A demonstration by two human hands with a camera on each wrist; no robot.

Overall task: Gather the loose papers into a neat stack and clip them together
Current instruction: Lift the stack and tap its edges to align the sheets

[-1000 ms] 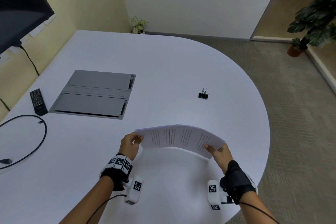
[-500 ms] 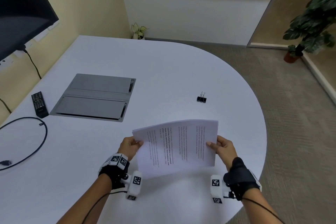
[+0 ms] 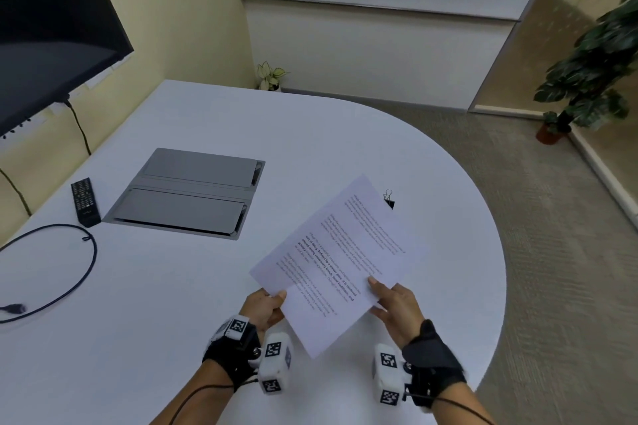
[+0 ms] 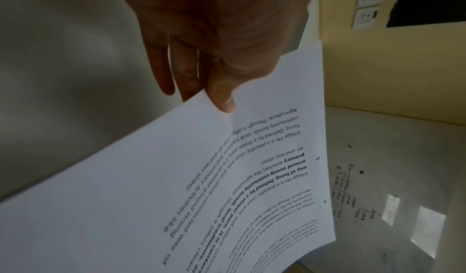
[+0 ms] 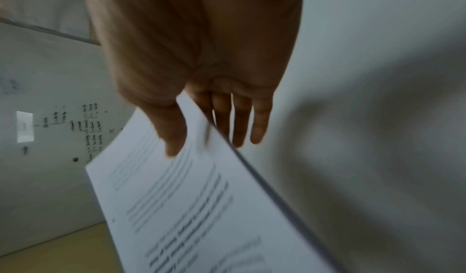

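Observation:
A stack of white printed papers [image 3: 340, 262] is held above the white table [image 3: 207, 121], turned diagonally with its far corner up and right. My left hand [image 3: 267, 304] pinches its left edge, thumb on top [image 4: 221, 98] and fingers beneath. My right hand [image 3: 390, 300] holds the right edge, thumb on the printed face [image 5: 174, 138] and fingers under the stack. The papers [image 5: 201, 207] look blurred in the right wrist view. A black binder clip [image 3: 388, 198] lies on the table just past the stack's far corner, partly hidden by it.
A grey flip-up cable box [image 3: 188, 191] is set into the table to the left. A black remote [image 3: 84, 202] and a looped black cable [image 3: 69, 266] lie at the far left. The table's curved edge [image 3: 497, 252] runs close on the right.
The stack went from bowed and held lengthwise between both hands to flat and turned diagonally. It now covers part of the binder clip. Both hands kept their hold.

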